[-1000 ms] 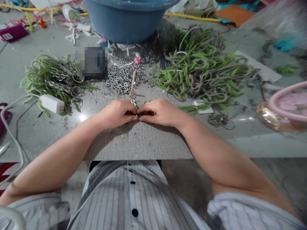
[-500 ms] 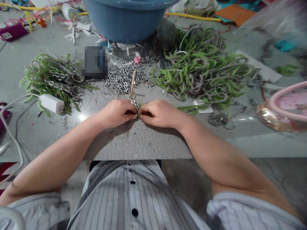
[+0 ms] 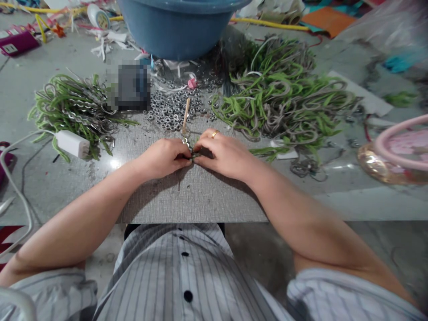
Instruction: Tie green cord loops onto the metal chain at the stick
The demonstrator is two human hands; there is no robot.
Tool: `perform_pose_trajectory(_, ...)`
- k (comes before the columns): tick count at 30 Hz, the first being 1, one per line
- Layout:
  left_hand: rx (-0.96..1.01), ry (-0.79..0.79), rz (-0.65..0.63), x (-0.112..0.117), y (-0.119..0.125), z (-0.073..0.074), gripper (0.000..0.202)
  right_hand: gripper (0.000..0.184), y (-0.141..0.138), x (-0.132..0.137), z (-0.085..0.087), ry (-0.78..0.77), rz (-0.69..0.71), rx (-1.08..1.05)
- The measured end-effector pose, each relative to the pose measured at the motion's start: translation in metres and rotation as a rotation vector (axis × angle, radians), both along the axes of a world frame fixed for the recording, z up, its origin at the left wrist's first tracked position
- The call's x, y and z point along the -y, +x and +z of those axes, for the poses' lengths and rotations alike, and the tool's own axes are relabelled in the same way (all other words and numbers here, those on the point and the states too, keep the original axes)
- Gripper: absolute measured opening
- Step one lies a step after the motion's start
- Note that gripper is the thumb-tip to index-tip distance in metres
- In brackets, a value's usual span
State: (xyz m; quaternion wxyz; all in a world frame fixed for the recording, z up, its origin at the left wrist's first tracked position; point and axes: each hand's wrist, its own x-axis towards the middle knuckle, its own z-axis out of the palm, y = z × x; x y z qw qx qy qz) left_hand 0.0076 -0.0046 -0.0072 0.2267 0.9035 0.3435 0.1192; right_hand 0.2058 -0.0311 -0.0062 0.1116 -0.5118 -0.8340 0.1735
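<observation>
My left hand (image 3: 163, 157) and my right hand (image 3: 224, 154) meet fingertip to fingertip on the grey mat (image 3: 190, 196). Both pinch a small piece with a green cord and metal nuts (image 3: 189, 149) between them; most of it is hidden by the fingers. A gold ring shows on a right finger. Just beyond the hands lies a wooden stick (image 3: 185, 117) pointing away, and behind it a heap of loose metal nuts (image 3: 174, 109).
A pile of green and grey cords (image 3: 284, 96) lies at the right, a pile of finished corded pieces (image 3: 75, 109) at the left. A white charger (image 3: 72, 145) with cable sits left. A blue basin (image 3: 179, 26) stands behind. A pink-rimmed container (image 3: 397, 147) is at the far right.
My right hand has turned and lifted its knuckles slightly, so the ring finger shows. The left hand has stayed put, still pinching the piece.
</observation>
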Motion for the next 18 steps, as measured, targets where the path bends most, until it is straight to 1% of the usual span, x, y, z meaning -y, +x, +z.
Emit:
perform_pose_trajectory(6, -0.007, -0.02, 0.0, 0.0, 0.0, 0.002, 0.013, 0.032, 0.006, -0.006, 0.0, -0.087, 0.039, -0.021)
perform_pose_trajectory(9, -0.037, -0.013, 0.02, 0.001, 0.001, 0.002, 0.015, 0.038, 0.006, -0.006, 0.001, -0.112, 0.044, -0.015)
perform_pose_trajectory(13, -0.092, 0.021, 0.076, 0.005, 0.004, 0.001, 0.017, 0.043, 0.006, -0.006, 0.0, -0.101, 0.04, -0.025)
perform_pose_trajectory(18, -0.171, 0.051, 0.143, 0.016, 0.011, 0.002, 0.025, 0.042, 0.007, -0.007, -0.003, -0.062, 0.048, -0.023)
